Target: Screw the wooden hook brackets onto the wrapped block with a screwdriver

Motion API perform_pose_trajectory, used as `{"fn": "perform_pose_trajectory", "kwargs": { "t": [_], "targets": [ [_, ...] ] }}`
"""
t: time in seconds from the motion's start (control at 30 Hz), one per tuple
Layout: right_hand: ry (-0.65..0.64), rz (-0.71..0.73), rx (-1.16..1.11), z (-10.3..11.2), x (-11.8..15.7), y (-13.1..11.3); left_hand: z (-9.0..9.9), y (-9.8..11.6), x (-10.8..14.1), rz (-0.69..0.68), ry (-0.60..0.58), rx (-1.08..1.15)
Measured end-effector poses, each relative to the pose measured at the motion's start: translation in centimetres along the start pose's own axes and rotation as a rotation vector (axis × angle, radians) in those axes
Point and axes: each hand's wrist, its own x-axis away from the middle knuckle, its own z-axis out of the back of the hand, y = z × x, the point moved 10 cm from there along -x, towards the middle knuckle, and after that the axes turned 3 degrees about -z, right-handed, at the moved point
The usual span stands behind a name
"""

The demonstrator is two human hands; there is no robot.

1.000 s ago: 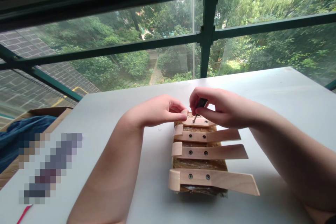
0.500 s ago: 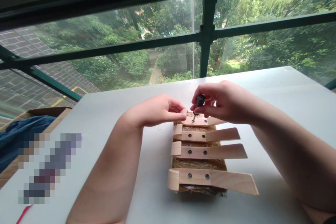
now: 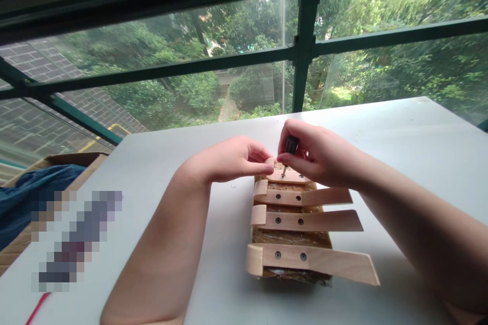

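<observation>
In my right hand point(image 3: 305, 150) is a screwdriver with a dark handle point(image 3: 292, 144); its tip meets the left screw of the farthest wooden piece point(image 3: 292, 177). My left hand point(image 3: 247, 158) pinches the left end of that same piece between thumb and fingers. Nearer to me lie three more pale wooden pieces: one point(image 3: 312, 196) close behind, another point(image 3: 324, 221) in the middle and the largest point(image 3: 335, 263) in front. Each of these shows two dark screws and a raised block at its left end. All rest across a brown, film-wrapped block point(image 3: 290, 237).
The block stands on a white table point(image 3: 221, 244). At the left, a blurred-out item point(image 3: 76, 244) lies near a red cord point(image 3: 37, 309). A cardboard box point(image 3: 89, 171) with blue cloth point(image 3: 41, 183) stands beyond the table's left edge. Green-framed windows point(image 3: 303, 51) run behind.
My right hand has turned and its fingers are curled more tightly around the screwdriver handle. The left hand keeps its pinch. The whole view has shifted slightly.
</observation>
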Motion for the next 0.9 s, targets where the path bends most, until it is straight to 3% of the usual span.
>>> {"fn": "perform_pose_trajectory", "kwargs": {
  "t": [0.17, 0.27, 0.37, 0.47, 0.9],
  "targets": [
    [-0.159, 0.029, -0.181, -0.2, 0.4, -0.4, 0.0, 0.3, 0.0, -0.03, 0.007, 0.026],
    [-0.34, 0.022, -0.204, -0.9, 1.1, -0.3, 0.1, 0.5, 0.0, -0.043, 0.021, 0.037],
    [-0.274, -0.007, -0.067, 0.2, 1.0, 0.7, 0.2, 0.7, 0.1, -0.046, 0.041, 0.05],
    [-0.262, -0.03, -0.072, 0.2, 0.8, 1.3, 0.2, 0.6, 0.1, -0.044, 0.057, 0.056],
    [-0.077, -0.024, 0.068, 0.8, 0.2, 1.0, 0.5, 0.9, 0.2, -0.072, 0.085, 0.035]
  ]
}}
